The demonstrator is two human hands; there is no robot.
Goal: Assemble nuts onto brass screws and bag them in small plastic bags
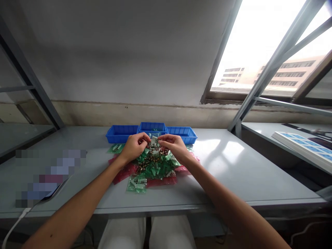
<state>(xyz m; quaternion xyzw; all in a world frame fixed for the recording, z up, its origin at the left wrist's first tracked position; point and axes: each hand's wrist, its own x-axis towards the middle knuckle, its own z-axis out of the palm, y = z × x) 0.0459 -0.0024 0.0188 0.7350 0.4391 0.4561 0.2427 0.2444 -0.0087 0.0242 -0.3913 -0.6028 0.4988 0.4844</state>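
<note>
Both of my hands are over a heap of small plastic bags and loose parts on the table. My left hand (135,147) has its fingers curled into a pinch at the left edge of a small clear bag (154,140) with pale, slim pieces in it. On the bag's right edge, the thumb and fingers of my right hand (174,144) are pinched too. Under them lie green bags (153,170), small brass-coloured metal parts (153,157) and red bags (166,181). A green bag with white pieces (137,183) lies nearest to me.
Behind the heap stand three blue bins: left (121,134), middle (152,126) and right (183,135). A phone (55,190) with a white cable (15,224) lies at the left. Metal frame posts (241,114) rise at both sides of the grey table (220,180).
</note>
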